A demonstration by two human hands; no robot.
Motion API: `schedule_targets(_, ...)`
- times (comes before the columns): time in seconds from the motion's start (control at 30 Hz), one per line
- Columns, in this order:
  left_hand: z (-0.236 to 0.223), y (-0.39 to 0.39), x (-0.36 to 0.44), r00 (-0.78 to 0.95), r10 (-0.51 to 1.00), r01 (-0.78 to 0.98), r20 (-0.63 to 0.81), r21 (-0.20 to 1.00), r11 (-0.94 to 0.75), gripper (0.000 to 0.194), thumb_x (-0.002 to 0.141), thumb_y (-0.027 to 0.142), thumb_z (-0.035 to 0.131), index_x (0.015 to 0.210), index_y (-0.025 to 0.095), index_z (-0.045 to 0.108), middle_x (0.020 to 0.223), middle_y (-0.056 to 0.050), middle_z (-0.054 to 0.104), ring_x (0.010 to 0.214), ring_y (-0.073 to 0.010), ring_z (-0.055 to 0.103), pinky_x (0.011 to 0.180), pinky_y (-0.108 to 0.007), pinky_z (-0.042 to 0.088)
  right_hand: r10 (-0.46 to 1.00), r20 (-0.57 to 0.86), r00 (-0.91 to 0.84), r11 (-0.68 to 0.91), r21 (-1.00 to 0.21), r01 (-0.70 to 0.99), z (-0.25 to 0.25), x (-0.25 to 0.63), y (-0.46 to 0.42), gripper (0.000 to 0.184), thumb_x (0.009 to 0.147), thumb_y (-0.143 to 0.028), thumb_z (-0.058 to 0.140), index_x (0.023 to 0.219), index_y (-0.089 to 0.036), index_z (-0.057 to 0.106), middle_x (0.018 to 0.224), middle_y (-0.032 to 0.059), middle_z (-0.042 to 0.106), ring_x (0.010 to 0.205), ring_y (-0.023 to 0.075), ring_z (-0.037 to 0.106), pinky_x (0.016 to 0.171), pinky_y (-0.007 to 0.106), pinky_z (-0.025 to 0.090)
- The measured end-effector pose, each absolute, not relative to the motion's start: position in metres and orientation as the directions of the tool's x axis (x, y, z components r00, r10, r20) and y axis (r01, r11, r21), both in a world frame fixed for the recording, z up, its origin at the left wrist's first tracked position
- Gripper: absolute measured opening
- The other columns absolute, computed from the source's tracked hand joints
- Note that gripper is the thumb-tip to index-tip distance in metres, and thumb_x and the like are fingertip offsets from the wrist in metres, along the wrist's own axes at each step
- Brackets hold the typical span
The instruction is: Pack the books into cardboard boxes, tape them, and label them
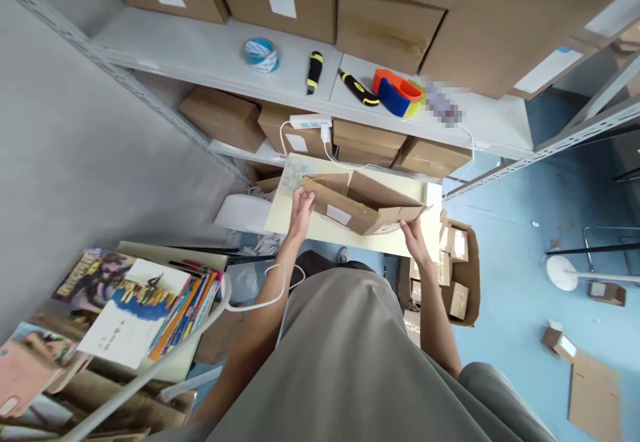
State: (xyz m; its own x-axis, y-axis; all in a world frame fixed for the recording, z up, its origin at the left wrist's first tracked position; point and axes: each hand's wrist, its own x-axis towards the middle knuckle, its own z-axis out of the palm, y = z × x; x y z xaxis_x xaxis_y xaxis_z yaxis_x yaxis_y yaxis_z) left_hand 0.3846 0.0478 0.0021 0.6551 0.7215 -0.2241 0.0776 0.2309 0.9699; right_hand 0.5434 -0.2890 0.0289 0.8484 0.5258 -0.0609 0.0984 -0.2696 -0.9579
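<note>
Grips one open cardboard box (360, 217) over worktop (286, 205), clamping one end in left hand (301, 210), other in right hand (415, 241). Could skew or buckle walls through uneven squeezing; might drop a corner from shallow edge grip. Count on shelf (210, 41): two black-and-yellow tools (315, 70), one striped tape roll (261, 55).
</note>
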Motion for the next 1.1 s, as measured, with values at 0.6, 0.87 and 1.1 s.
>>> schedule_targets(0.6,0.021,0.067,0.450,0.851,0.392,0.325,-0.350,0.937,0.131,0.080,0.089,0.080,0.077,0.142,0.020,0.083,0.157,-0.016,0.077,0.152,-0.0414,0.066,0.130,-0.053,0.051,0.401,-0.554,0.729,-0.333,-0.830,-0.448,-0.002,0.544,-0.271,0.104,0.099,-0.097,0.059,0.183,-0.037,0.044,0.191,0.0081,0.040,0.172,0.0404,0.049,0.125,0.059,0.063)
schedule_targets(0.87,0.028,0.067,0.421,0.832,0.409,0.391,-0.374,0.919,0.046,0.087,0.087,0.063,0.088,0.162,0.024,0.069,0.139,-0.013,0.078,0.122,-0.0302,0.076,0.107,-0.044,0.064,0.462,-0.430,0.776,-0.354,-0.891,-0.284,0.024,0.592,-0.255,0.104,0.093,-0.095,0.071,0.169,-0.025,0.065,0.168,0.0167,0.069,0.145,0.0409,0.073,0.117,0.058,0.067)
schedule_targets(1.1,0.014,0.061,0.416,0.847,0.408,0.377,-0.340,0.926,-0.011,0.089,0.083,0.066,0.093,0.158,0.023,0.073,0.124,-0.010,0.075,0.108,-0.0256,0.076,0.095,-0.037,0.063,0.468,-0.241,0.850,-0.330,-0.940,-0.085,0.046,0.596,-0.257,0.093,0.100,-0.090,0.067,0.164,-0.022,0.069,0.154,0.0187,0.079,0.140,0.0385,0.075,0.116,0.054,0.067)
